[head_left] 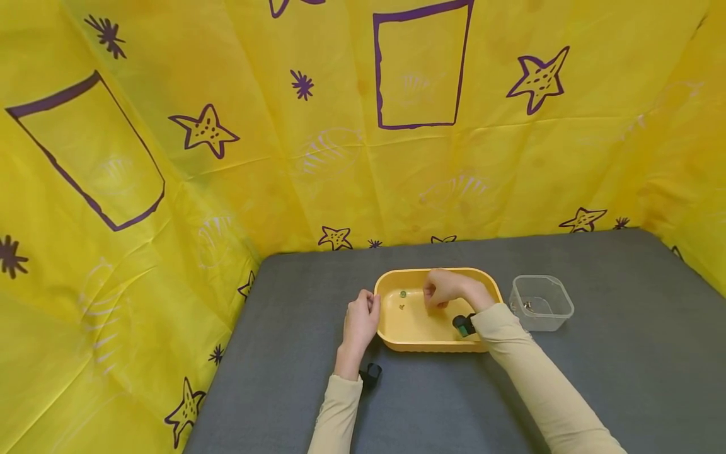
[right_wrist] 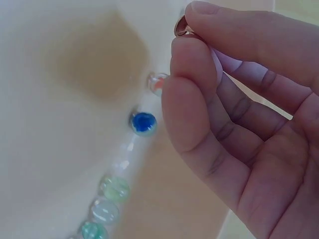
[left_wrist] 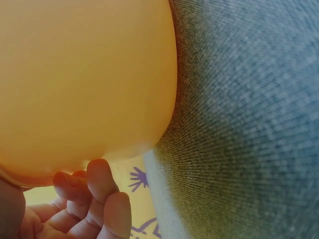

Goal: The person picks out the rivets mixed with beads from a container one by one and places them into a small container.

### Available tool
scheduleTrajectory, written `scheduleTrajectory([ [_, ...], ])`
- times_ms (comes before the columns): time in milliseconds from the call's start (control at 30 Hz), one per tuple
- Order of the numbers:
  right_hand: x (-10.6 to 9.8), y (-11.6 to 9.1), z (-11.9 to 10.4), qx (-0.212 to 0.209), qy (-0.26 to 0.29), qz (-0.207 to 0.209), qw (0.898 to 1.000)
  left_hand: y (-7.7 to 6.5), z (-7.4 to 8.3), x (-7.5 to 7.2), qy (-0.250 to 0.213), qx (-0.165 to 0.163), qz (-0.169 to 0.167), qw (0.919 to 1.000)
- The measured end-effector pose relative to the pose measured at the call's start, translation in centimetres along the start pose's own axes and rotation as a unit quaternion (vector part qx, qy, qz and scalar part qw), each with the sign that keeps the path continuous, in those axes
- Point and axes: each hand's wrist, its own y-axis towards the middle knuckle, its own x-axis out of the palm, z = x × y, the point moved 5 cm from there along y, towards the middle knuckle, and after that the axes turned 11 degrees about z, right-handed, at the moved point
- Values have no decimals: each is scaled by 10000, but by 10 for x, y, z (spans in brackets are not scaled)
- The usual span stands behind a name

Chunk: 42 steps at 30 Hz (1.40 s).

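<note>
A yellow plastic basin (head_left: pixel 437 345) stands on the grey table. My left hand (head_left: pixel 361 318) grips its left rim, and in the left wrist view the curled fingers (left_wrist: pixel 102 181) touch the outer wall. Inside the basin, my right hand (head_left: pixel 445 289) pinches a small shiny metal piece (right_wrist: pixel 180 27) between thumb and fingertips; its exact kind is mostly hidden. In the right wrist view, a blue glass marble (right_wrist: pixel 143 122), a clear marble with orange (right_wrist: pixel 158 83) and several greenish marbles (right_wrist: pixel 114 188) lie along the basin. A green marble (head_left: pixel 403 294) and small gold-coloured pieces (head_left: pixel 402 307) lie to the left of this hand.
Right of the basin stands a clear plastic container (head_left: pixel 541 323) with a few small metallic pieces (head_left: pixel 528 306) inside. Yellow cloth (head_left: pixel 340 189) with purple drawings hangs behind the table (head_left: pixel 431 403) and along its sides.
</note>
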Motion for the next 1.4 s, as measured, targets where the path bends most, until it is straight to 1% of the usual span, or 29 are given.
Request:
scheduleTrajectory([
  [233, -9, -8, -2, -45, -1, 131, 9999, 0, -2, 1, 65, -33, 21, 10000],
  [467, -16, -14, 0, 5, -31, 209, 9998, 0, -3, 2, 120, -25, 43, 9999],
  [667, -25, -22, 2, 37, -24, 291, 9996, -1, -3, 3, 106, -120, -4, 9999],
  [800, -32, -27, 7, 28, -3, 335, 9994, -1, -2, 3, 78, -132, -34, 9999],
  [967, -37, -32, 15, 155, -29, 383, 9991, -1, -1, 3, 72, -73, -32, 9999],
  [1200, -45, -40, 19, 100, 18, 485, 9988, -1, -2, 3, 74, -78, -30, 9999],
  [1400, -52, -45, 23, 240, 27, 513, 9984, 0, -4, 3, 63, -87, -16, 9999],
])
